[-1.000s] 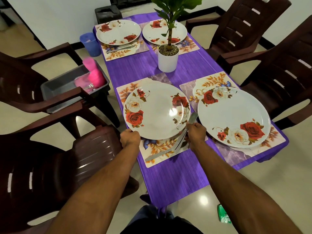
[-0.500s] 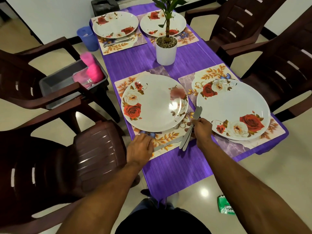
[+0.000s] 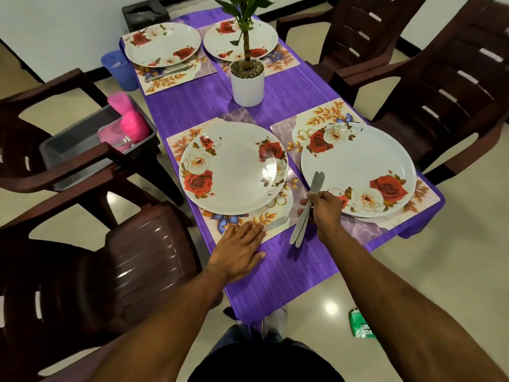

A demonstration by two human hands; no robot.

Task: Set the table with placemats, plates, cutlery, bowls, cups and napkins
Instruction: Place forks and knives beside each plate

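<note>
1. Progress: four placemats and four plates are down on the purple table [image 3: 192,106]. Far-left placemat [image 3: 170,75] at 11 o'clock carries cutlery below its plate [image 3: 162,44].
2. Near-left placemat [image 3: 248,219] at 6 o'clock of its plate [image 3: 234,169] shows one knife [image 3: 275,222], partly under the left hand.
3. Near-right plate [image 3: 358,169] at 3 o'clock has no cutlery laid beside it yet; judged the step in hand.
4. Left to do, by my reading: bowls, cups, napkins. Grey tub [image 3: 82,142] at 9 o'clock holds pink items [image 3: 129,119]; what they are, cannot tell.
5. Left hand [image 3: 237,249]: released, fingers straight, flat on the near-left placemat edge and knife handle.
6. Right hand [image 3: 326,208]: grasping a cutlery bundle [image 3: 308,208], held between the two near plates, tips over the near-right plate's rim.
</note>
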